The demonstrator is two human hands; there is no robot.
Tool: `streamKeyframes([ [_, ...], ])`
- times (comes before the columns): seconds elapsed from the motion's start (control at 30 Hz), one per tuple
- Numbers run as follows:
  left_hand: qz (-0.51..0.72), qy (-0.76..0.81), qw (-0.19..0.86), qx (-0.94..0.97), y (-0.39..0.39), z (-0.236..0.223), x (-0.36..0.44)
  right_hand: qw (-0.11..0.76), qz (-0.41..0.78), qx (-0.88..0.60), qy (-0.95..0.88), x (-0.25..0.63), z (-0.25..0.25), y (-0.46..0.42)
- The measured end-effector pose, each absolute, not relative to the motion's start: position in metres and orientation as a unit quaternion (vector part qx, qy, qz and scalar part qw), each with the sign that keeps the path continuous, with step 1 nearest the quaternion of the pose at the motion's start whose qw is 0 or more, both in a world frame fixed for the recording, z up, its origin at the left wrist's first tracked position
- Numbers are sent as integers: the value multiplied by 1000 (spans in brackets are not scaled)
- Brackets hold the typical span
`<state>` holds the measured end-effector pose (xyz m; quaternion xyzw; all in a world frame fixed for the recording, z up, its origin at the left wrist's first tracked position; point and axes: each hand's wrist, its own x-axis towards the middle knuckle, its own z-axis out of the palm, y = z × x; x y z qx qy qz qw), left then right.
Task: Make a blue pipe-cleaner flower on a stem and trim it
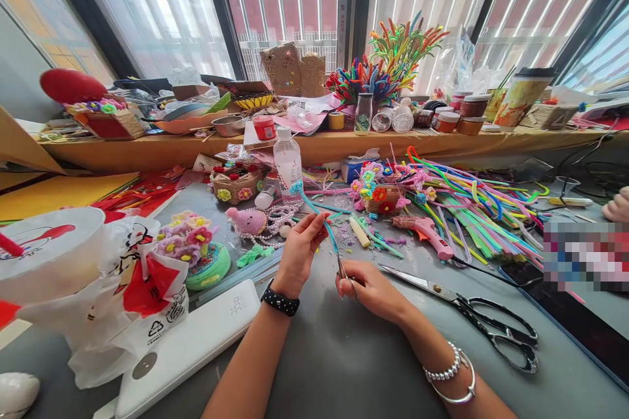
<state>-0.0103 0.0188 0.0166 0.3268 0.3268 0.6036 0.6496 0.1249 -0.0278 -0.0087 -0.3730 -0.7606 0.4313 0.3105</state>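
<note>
Blue flower [295, 188] held above desk [339, 360], head seemingly formed. Left grip [301, 245] pinched on stem [332, 237]; right grip [372, 287] holding small scissors [341, 268] at stem's lower end. Trimming looks unfinished; can't tell if cut through.

The bench [314, 353] is plain grey. The fuzzy stem [332, 236] is bright blue, the watch strap [280, 301] black with white dots, the beaded bracelet [447, 374] silver. Toward the bench's left edge, a white plastic bag [128, 314] bears red and black print; the power bank [196, 347] is white. Toward the right edge, the glue gun [427, 236] is pink, the large scissors' handles [531, 334] black.
</note>
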Motion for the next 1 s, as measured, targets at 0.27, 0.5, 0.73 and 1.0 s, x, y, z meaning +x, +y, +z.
streamKeyframes([
  [0.27,615,332,639,321,20,15,-11,355,391,-419,-739,123,-9,-28],
  [0.5,633,333,625,311,21,16,-13,385,387,-431,-718,122,-8,-27],
  [0.73,621,322,635,328,19,18,-14,331,444,-371,-746,127,-8,-27],
  [1.0,570,315,659,376,18,14,-10,321,465,-333,-755,127,-7,-29],
])
